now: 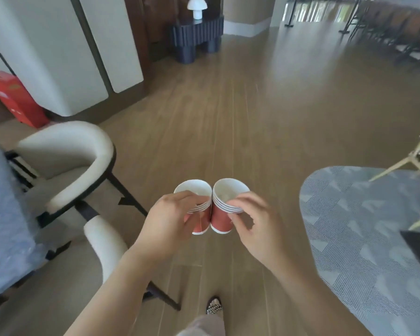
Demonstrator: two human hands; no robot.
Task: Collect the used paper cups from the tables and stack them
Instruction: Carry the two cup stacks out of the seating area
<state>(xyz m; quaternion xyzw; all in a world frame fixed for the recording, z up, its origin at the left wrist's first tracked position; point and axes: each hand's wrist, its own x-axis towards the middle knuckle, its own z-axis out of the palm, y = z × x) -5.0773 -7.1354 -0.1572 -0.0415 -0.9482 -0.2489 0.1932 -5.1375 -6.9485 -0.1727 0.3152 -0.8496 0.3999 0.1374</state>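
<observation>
Floor (240,112): wood boards, the largest thing in view; both stacks are held in the air above it, not on any tabletop.
Rug (364,243): one, grey patterned, to the right.
Tabletop (3,214): one at the left edge under a bluish cover; blurred, so it only seems to be a table, and no cup shows on it.
Chairs (66,163): two, white padded on dark legs, beside that tabletop.
Left hand (167,221): fingers curled round the left stack, thumb up by the rims.
Right hand (255,224): thumb and forefinger pinch the rims of the right stack; the other fingers hang loosely curled.
Left stack (200,224): red paper cups nested, mouth tipped away from the person.
Right stack (221,220): the same, its side touching the left stack.
Risk, grip: the right hand's hold is a light pinch at the rims, so the lower cups may slide out when the stack is lifted to join the other.
Risk, joining: pressing one stack into the other at a slant could jam or crumple a rim.
Risk, dregs: the mouths lean forward, so any leftover drink could spill on the floor.
Risk, footing: a chair leg lies near the shoe (214,305).
Count: two stacks, four rims showing in each, so probably eight cups; two hands; two chairs; one rug.
</observation>
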